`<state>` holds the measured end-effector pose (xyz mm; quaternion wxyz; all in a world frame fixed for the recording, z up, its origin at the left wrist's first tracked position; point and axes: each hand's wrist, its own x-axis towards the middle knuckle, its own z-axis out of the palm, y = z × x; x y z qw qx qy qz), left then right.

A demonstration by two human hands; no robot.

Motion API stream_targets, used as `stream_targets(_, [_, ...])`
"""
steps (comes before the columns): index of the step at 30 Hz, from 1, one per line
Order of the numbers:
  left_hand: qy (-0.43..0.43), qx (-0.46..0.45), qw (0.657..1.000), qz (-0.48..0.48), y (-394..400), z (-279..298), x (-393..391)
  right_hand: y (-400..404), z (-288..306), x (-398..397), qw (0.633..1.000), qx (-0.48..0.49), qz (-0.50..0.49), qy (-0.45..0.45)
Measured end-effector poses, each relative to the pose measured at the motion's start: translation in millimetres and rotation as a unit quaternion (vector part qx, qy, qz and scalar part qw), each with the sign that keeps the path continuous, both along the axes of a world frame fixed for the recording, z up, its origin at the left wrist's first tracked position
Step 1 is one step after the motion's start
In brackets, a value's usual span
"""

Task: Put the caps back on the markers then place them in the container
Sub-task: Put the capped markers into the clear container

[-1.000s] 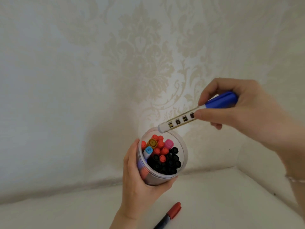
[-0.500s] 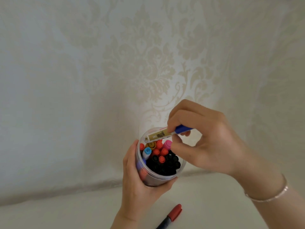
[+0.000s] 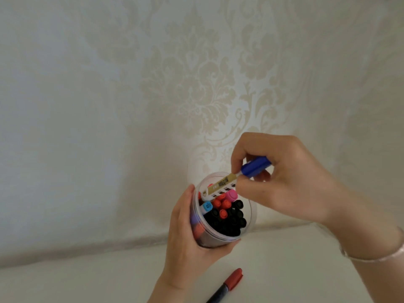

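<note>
My left hand grips a clear round container, tilted toward me and packed with several capped markers showing red, black, pink and light-blue ends. My right hand pinches a white marker with a blue cap. Its white end lies across the container's far rim, over the other markers. A black marker with a red cap lies on the white table in front of the container.
The white table meets a cream patterned wall just behind the container. A thin bracelet circles my right wrist.
My right hand has brought the blue-capped marker down and left from above the container until its white end rests at the rim. The left hand and container stayed put.
</note>
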<state>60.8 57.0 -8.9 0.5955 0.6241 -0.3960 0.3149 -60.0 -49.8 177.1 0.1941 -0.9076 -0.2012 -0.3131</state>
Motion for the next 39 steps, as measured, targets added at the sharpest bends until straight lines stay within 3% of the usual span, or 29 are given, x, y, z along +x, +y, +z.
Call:
stream_targets(3, [-0.013,0.005,1.000,0.007,0.3,1.7,-1.3,-2.5,3.1,-6.8,0.999,0.037,-0.007,0.039])
stream_targets(8, [-0.014,-0.017,1.000,-0.006,-0.7,1.5,-4.3,-10.4,6.8,-16.6,0.972,0.223,0.056,0.045])
stream_targets(11, [-0.003,-0.026,1.000,-0.013,-1.7,2.4,-8.8,-11.5,8.1,-17.2,0.967,0.243,0.063,0.037])
stream_targets(17, [0.034,-0.060,0.997,-0.035,-5.9,2.7,-13.2,0.7,-26.8,9.3,0.969,0.247,-0.020,0.007])
stream_targets(22, [0.060,-0.045,0.997,-0.035,-7.0,3.0,-15.4,6.5,-51.6,29.4,0.906,0.420,-0.043,-0.024])
stream_targets(27, [0.071,0.029,0.991,-0.112,-1.3,14.4,-31.2,4.0,-46.3,36.2,0.896,0.438,-0.031,-0.060])
stream_targets(31, [0.118,0.042,0.976,-0.177,2.3,29.3,-33.9,1.0,-43.6,34.7,0.920,0.389,-0.001,-0.056])
stream_targets(36, [0.056,0.139,0.981,-0.123,12.4,33.7,-7.1,-5.3,-56.4,38.3,0.921,0.388,0.038,-0.021])
stream_targets(39, [0.049,0.136,0.983,-0.117,15.6,26.7,-10.7,-4.7,-69.0,40.3,0.924,0.381,0.046,-0.004])
